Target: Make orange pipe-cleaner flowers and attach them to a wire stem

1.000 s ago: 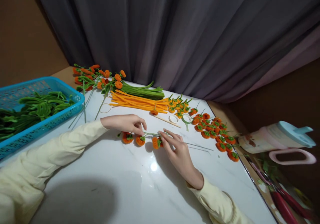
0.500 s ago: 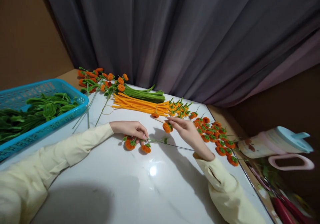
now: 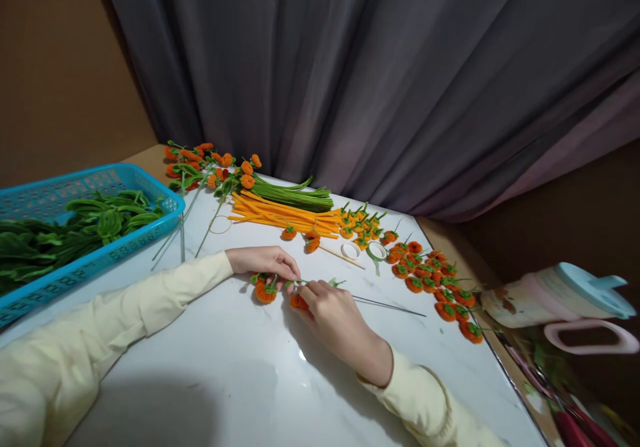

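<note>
My left hand [image 3: 267, 262] pinches the green stem of a wire spray beside an orange pipe-cleaner persimmon [image 3: 265, 292] with a green top. Close by, my right hand [image 3: 340, 317] has its fingers closed around the same stem, partly covering a second orange persimmon [image 3: 299, 301]. Their exact grip is hidden. Beyond my right hand, thin dark wire ends [image 3: 390, 306] stick out over the white table [image 3: 240, 374], and a small green leaf [image 3: 335, 282] shows above the knuckles.
A blue basket [image 3: 150, 230] holds green leaves at left. Orange pipe cleaners [image 3: 280, 214], green ones [image 3: 295, 196] and several loose persimmons [image 3: 425, 268] lie behind. Tape rolls [image 3: 377, 252] and a wooden stick [image 3: 343, 256] are nearer. A cup [image 3: 545, 294] and red-handled tool [image 3: 570, 427] are at right.
My right hand has come down and left from a loose persimmon near the stick to the stem at my left hand. That persimmon now lies behind, by the stick. Tape rolls have come into view.
</note>
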